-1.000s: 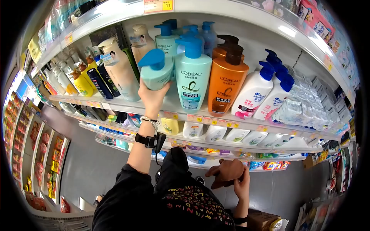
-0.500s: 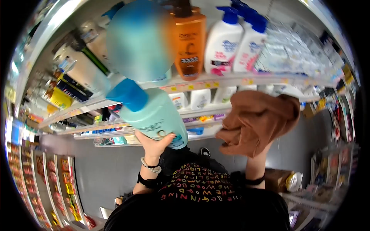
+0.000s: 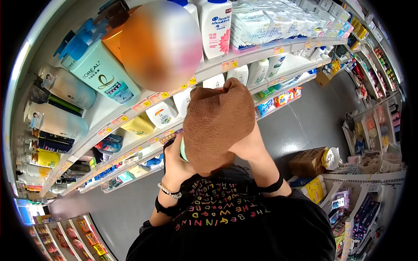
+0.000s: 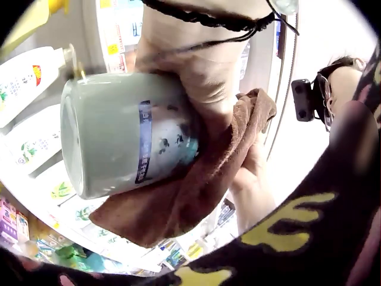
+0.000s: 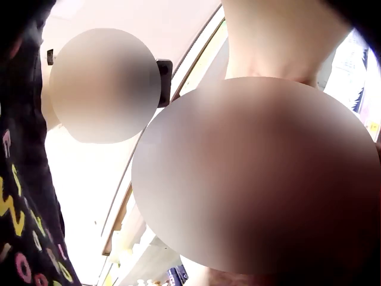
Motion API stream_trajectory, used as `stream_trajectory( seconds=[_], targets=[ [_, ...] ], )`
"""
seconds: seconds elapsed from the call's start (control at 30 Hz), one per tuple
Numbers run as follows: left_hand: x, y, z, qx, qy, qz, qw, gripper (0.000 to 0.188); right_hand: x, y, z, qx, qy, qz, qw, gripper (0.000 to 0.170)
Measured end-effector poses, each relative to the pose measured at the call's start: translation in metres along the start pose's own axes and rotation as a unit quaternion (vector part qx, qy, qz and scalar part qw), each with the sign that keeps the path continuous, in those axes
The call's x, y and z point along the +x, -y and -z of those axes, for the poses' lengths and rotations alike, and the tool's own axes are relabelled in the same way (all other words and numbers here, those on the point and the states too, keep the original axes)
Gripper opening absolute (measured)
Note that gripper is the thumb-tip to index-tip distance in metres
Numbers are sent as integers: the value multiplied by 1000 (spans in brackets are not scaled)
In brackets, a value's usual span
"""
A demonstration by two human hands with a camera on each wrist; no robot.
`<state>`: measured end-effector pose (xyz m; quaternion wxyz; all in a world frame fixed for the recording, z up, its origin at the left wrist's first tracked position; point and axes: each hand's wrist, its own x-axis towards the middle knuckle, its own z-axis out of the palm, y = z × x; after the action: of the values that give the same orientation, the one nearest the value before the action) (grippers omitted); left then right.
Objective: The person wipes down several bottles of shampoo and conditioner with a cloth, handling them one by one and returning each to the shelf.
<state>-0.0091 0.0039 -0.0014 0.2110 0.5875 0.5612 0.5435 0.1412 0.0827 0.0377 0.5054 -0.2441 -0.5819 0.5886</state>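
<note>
Has the right hand point(image 3: 251, 142) partly under a brown cloth point(image 3: 220, 126); cannot tell its grip. Clasps a pale green bottle point(image 4: 110, 131) in the left hand point(image 3: 176, 163), touching the cloth, in front of the black shirt point(image 3: 228, 195). Beyond, faces a shelf point(image 3: 99, 114) of pump bottles point(image 3: 101, 74) beside white packs point(image 3: 266, 27).

Free room over the floor point(image 3: 305, 124) — shelf edge point(image 3: 254, 57) blocks beyond brown cloth point(image 3: 220, 126).

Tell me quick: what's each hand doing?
Left hand: holding the pale green bottle.
Right hand: fingers hidden by the brown cloth; grip cannot be told.
</note>
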Motion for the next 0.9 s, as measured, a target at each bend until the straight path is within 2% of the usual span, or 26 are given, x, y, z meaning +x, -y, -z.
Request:
stream_trajectory(
  seconds=[0.03,0.1,0.13,0.17,0.23,0.27,0.3,0.37,0.4,0.43,0.47,0.5,0.53,0.57,0.63,0.67,0.7,0.77,0.8,0.83,0.87,0.9],
  targets=[
    [-1,3,3,0,0,1,1000,54,2,2,5,0,0,-1,1000,88],
    [-3,16,10,-35,167,-9,985,47,8,6,11,-50,124,68,989,84],
    [-5,20,9,-35,165,-6,986,47,10,4,11,-32,134,29,990,82],
    [-6,25,7,-18,175,-40,984,48,11,5,10,-30,137,26,990,82],
    [-4,27,2,17,195,-112,974,48,16,7,10,20,208,-20,978,55],
    [-1,4,6,-143,185,22,972,58,16,2,4,-55,184,56,980,40],
    [-3,9,7,-144,186,22,972,58,13,1,1,-56,183,56,980,40],
    [-5,17,15,-77,254,-35,964,71,3,3,-8,-209,88,220,949,29],
    [0,16,19,-94,273,-49,956,80,1,10,-14,78,84,-71,991,25],
    [5,19,23,-95,270,-48,957,80,2,21,-21,77,86,-72,991,25],
    [9,21,26,-68,322,-42,943,80,2,32,-28,-104,44,-9,994,22],
    [10,22,29,-41,373,-35,926,80,3,37,-32,-281,0,56,958,20],
    [9,21,28,-57,351,-46,933,79,5,6,-26,-112,-47,136,983,12],
    [10,18,27,-56,350,-47,934,79,4,-2,-25,-111,-46,137,983,12],
    [10,9,26,-87,260,68,959,81,2,-13,-20,-62,-70,100,991,39],
    [10,-4,21,-54,203,25,977,84,0,-16,-16,-38,-81,80,993,53],
    [7,-3,13,-55,201,24,978,84,-2,-17,-12,-15,-91,61,994,66],
    [-1,12,-5,68,102,-39,992,88,-4,-17,-5,31,-111,21,993,93],
    [0,19,-10,80,122,-36,989,91,-3,-14,-4,32,-107,21,994,93],
    [2,20,-7,82,119,-39,989,91,1,-11,-2,-19,-61,63,996,98],
    [3,22,-1,3,176,-59,983,94,4,-9,0,-70,-16,103,992,104],
    [4,23,2,-77,234,-78,966,98,6,-10,2,-71,-16,104,992,104]
  ],
)
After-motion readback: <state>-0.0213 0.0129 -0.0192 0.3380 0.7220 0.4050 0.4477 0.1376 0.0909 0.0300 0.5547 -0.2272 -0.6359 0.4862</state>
